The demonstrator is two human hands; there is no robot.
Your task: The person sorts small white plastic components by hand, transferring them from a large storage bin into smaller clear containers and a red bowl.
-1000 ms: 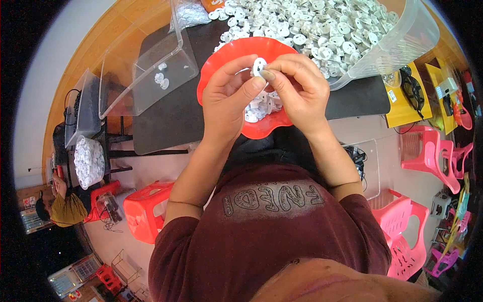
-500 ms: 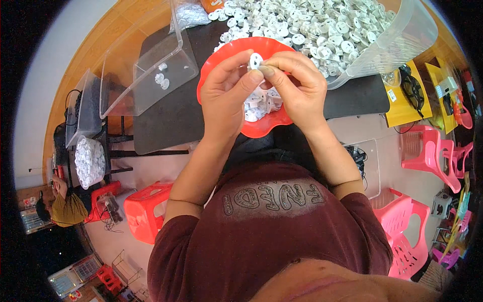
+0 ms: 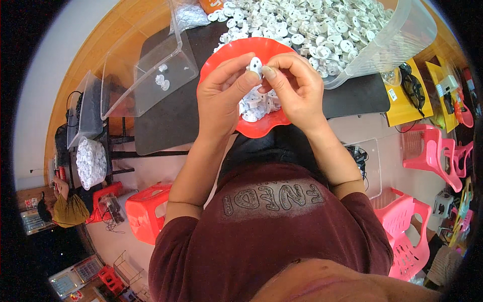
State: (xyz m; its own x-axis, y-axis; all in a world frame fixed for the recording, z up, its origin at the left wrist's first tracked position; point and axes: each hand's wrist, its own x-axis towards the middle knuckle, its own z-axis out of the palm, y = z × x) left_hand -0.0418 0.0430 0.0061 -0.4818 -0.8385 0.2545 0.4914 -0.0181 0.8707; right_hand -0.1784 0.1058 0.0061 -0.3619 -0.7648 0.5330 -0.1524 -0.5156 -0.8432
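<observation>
1 white piece point(image 3: 255, 65) in left hand point(image 3: 220, 95), right hand point(image 3: 301, 94) close.

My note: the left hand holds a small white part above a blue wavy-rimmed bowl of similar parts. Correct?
Not quite: the wavy-rimmed bowl is red, not blue, as the head view shows. The left hand does hold a small white part above it, with similar parts inside.

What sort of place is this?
Probably a small workshop, going by the big heap of small white parts on a dark table, a red bowl of more white parts, and clear plastic bins.
</observation>
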